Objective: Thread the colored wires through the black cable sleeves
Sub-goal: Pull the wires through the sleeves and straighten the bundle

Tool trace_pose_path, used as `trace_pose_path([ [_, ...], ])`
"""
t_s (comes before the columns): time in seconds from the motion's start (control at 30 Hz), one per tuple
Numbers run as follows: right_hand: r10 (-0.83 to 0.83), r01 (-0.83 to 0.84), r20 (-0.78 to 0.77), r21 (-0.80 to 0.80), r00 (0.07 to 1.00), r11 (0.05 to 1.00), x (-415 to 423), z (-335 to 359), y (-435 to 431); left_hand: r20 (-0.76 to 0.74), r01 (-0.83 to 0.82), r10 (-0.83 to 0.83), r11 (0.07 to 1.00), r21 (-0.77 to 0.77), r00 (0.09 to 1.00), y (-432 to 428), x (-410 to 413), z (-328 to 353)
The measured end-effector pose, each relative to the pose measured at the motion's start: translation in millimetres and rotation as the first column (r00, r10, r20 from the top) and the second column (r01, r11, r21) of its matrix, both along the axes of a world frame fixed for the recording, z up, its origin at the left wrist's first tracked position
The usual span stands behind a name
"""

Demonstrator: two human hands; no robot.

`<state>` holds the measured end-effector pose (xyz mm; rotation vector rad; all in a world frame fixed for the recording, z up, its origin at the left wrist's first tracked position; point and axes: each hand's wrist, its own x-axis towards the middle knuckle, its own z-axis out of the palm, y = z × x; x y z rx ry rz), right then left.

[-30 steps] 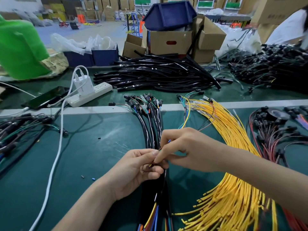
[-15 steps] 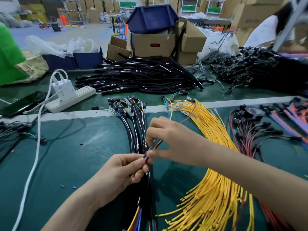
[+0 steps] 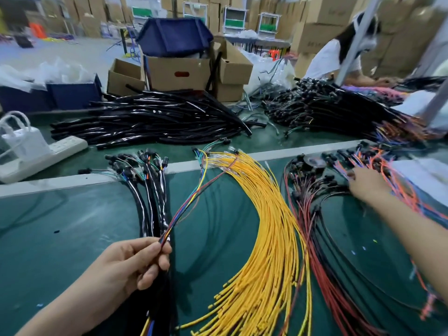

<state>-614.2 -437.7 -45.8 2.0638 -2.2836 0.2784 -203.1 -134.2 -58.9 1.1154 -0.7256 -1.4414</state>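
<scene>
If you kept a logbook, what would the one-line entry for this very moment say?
left hand: pinches coloured wires above black sleeve | right hand: on orange wires | yellow wires: untouched

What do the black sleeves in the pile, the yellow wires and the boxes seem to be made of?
Black sleeves: probably glossy plastic or rubber tubing; bright highlights run along them.
Yellow wires: seemingly matt plastic insulation; even colour, soft bends.
Boxes: likely brown cardboard, dull; folded flaps.
</scene>
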Motion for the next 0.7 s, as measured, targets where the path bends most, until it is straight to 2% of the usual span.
trace_pose_path([
  [0.2,-0.141,0.144,0.112,-0.021,0.984,0.989,-7.0,6.4,-19.0,0.011,0.004,-0.004,1.0,0.005,1.0,-1.6,-2.1,1.7],
  [0.3,-0.239,0.238,0.202,0.031,0.95,0.971,-4.8,6.0,-24.5,0.016,0.006,-0.006,1.0,0.005,1.0,-0.7,-2.3,1.8],
  [0.37,-0.269,0.277,0.281,0.01,0.921,0.961,-4.8,3.8,-25.6,0.018,0.004,-0.004,1.0,0.005,1.0,-0.7,-2.5,1.6],
  [0.47,-0.279,0.314,0.381,-0.034,0.881,0.949,-4.9,3.6,-24.5,0.026,0.009,-0.009,1.0,0.004,1.0,-1.2,-2.0,1.7],
  [0.57,-0.222,0.297,0.456,-0.1,0.862,0.95,-5.6,6.2,-20.6,0.03,0.012,-0.012,1.0,-0.001,0.999,-1.6,-1.4,1.7],
  [0.7,-0.204,0.27,0.389,-0.124,0.898,0.955,-6.8,16.9,-16.6,0.022,0.019,-0.018,1.0,-0.008,1.0,-1.7,-1.8,1.2],
])
